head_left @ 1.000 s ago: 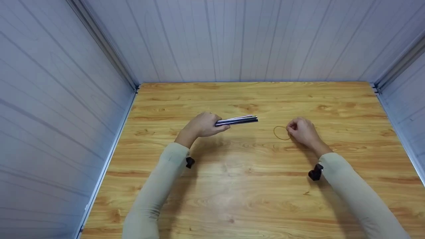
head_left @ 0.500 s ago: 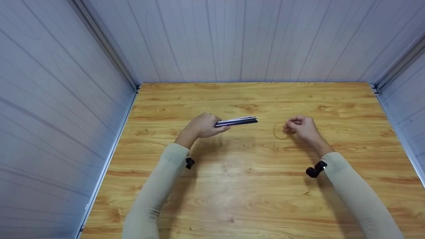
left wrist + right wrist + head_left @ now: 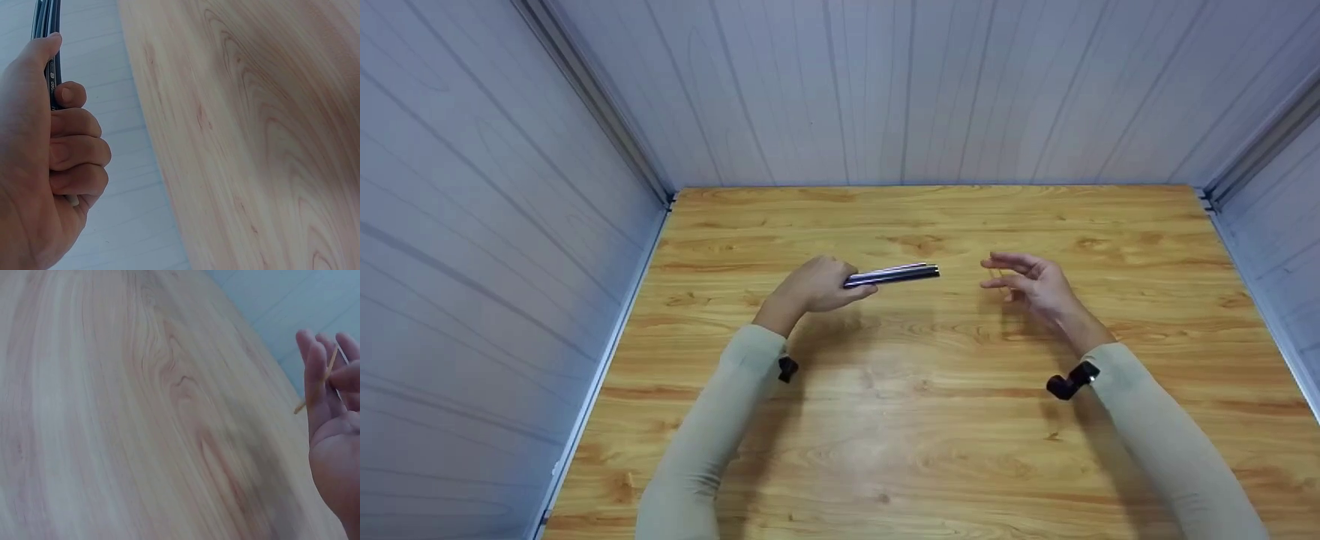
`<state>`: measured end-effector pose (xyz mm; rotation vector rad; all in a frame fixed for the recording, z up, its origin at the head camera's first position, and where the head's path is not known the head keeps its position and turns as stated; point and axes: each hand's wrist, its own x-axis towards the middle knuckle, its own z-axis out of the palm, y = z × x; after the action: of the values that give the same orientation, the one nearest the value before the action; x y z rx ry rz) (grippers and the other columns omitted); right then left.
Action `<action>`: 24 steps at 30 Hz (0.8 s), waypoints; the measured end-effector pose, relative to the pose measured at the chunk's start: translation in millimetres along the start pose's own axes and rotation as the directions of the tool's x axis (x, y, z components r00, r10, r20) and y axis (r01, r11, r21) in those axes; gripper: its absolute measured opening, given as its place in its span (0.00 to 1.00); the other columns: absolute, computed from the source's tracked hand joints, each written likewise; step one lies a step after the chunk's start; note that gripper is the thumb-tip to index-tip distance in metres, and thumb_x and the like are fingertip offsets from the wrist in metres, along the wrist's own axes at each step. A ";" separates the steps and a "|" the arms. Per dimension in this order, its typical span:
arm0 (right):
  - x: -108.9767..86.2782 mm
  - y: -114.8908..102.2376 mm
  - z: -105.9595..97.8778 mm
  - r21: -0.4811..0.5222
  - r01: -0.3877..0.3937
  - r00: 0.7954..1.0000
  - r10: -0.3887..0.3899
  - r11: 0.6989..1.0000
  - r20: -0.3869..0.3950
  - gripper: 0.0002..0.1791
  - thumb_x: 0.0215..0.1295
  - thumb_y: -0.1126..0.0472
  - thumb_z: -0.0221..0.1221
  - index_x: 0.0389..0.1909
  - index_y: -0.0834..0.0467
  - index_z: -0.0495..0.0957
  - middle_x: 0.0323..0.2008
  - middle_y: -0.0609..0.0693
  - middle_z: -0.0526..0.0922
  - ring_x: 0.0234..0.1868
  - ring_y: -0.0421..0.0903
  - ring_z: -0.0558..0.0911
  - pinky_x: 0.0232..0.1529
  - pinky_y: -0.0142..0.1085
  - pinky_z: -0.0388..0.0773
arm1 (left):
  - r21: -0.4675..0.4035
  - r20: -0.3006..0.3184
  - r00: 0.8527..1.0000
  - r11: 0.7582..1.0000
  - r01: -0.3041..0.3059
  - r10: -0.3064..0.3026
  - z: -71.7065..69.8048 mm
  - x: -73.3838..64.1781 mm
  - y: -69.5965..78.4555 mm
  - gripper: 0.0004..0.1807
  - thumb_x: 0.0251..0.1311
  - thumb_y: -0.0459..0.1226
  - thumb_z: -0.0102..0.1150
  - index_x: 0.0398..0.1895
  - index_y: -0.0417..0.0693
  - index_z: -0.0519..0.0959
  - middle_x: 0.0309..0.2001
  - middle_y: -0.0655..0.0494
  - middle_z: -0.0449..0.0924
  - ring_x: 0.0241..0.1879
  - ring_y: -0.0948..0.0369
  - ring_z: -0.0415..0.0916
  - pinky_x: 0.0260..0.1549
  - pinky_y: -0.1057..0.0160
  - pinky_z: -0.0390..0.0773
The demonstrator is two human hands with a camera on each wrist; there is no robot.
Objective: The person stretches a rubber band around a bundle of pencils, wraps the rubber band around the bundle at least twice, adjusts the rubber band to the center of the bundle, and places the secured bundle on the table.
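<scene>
My left hand grips a bundle of several dark, slender pens above the table, their free ends pointing right. In the left wrist view the fingers wrap round these pens, and small lettering shows on one barrel; a pale end peeks out below the little finger. To the right, my right hand hovers apart from the bundle with thumb and fingers spread. A thin yellow rubber band hangs across those fingers; part of it is hidden behind them, so its full loop cannot be made out.
The wood-grain table lies under both hands. Pale panelled walls rise at the back, the left and the right. Small black cameras sit at both wrists.
The right hand has gone from pinching the rubber band at its edge to spreading its fingers with the band across them, shifting slightly left. The left hand and pens stay nearly still.
</scene>
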<state>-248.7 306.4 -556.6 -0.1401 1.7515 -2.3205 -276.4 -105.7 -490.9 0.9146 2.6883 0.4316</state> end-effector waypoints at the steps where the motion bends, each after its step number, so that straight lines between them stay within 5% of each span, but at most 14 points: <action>1: 0.7 -0.1 0.9 -0.015 0.017 1.000 -0.017 1.000 0.013 0.22 0.83 0.79 0.54 0.65 0.58 0.87 0.55 0.44 0.96 0.45 0.43 0.97 0.29 0.25 0.81 | 0.001 0.000 1.000 1.000 0.001 -0.001 -0.2 0.0 -0.2 0.29 0.85 0.62 0.52 0.34 0.49 0.78 0.22 0.62 0.64 0.23 0.63 0.60 0.30 0.62 0.64; 5: 2.6 -0.9 3.0 -0.034 0.056 0.998 -0.055 0.998 0.044 0.13 0.82 0.76 0.59 0.56 0.59 0.86 0.55 0.46 0.96 0.44 0.45 0.97 0.22 0.23 0.73 | -0.004 0.001 1.000 1.000 0.002 -0.002 -1.1 0.2 -0.5 0.29 0.85 0.62 0.52 0.32 0.50 0.76 0.22 0.62 0.64 0.23 0.64 0.59 0.29 0.62 0.64; 8: 0.4 -5.7 5.9 -0.138 0.066 0.996 -0.057 0.988 0.064 0.09 0.85 0.66 0.60 0.44 0.55 0.88 0.52 0.43 0.97 0.46 0.41 0.97 0.25 0.24 0.75 | -0.014 0.008 1.000 1.000 0.006 -0.005 -1.5 0.0 -0.2 0.29 0.85 0.62 0.52 0.31 0.51 0.76 0.22 0.62 0.63 0.22 0.64 0.59 0.29 0.62 0.63; 12: -5.5 -17.8 12.0 -0.273 0.116 0.989 -0.086 0.955 0.122 0.13 0.83 0.61 0.64 0.60 0.60 0.90 0.59 0.38 0.95 0.60 0.35 0.93 0.40 0.27 0.86 | -0.021 0.015 1.000 1.000 0.005 -0.004 -2.9 -0.5 -0.7 0.29 0.85 0.62 0.52 0.33 0.49 0.79 0.22 0.62 0.64 0.22 0.64 0.59 0.28 0.62 0.63; 15: -8.9 -25.2 18.0 -0.272 0.154 0.979 -0.109 0.950 0.172 0.29 0.77 0.70 0.68 0.75 0.70 0.76 0.67 0.38 0.90 0.69 0.34 0.87 0.56 0.30 0.89 | -0.015 0.002 1.000 1.000 0.004 -0.003 -4.5 -0.8 -2.0 0.30 0.85 0.62 0.52 0.35 0.48 0.81 0.22 0.62 0.65 0.23 0.64 0.60 0.29 0.62 0.64; 19: -9.4 -26.3 28.1 -0.286 0.199 0.969 -0.144 0.937 0.201 0.39 0.69 0.80 0.70 0.79 0.76 0.66 0.72 0.37 0.83 0.75 0.33 0.80 0.68 0.31 0.85 | -0.003 -0.016 1.000 1.000 0.003 -0.003 -7.1 -1.2 -3.3 0.30 0.85 0.61 0.53 0.36 0.47 0.82 0.23 0.61 0.67 0.23 0.63 0.62 0.29 0.62 0.64; 24: -6.0 -23.0 44.8 -0.317 0.252 0.961 -0.198 0.914 0.195 0.47 0.61 0.86 0.70 0.82 0.72 0.64 0.74 0.35 0.79 0.78 0.37 0.77 0.70 0.32 0.84 | -0.013 -0.020 1.000 1.000 -0.010 0.009 -10.1 1.5 0.8 0.29 0.85 0.61 0.54 0.32 0.49 0.80 0.23 0.62 0.67 0.24 0.63 0.63 0.29 0.62 0.64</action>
<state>-236.2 271.9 -521.7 -0.6002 2.1316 -2.0546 -280.5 -106.0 -481.6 0.9246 2.6969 0.4623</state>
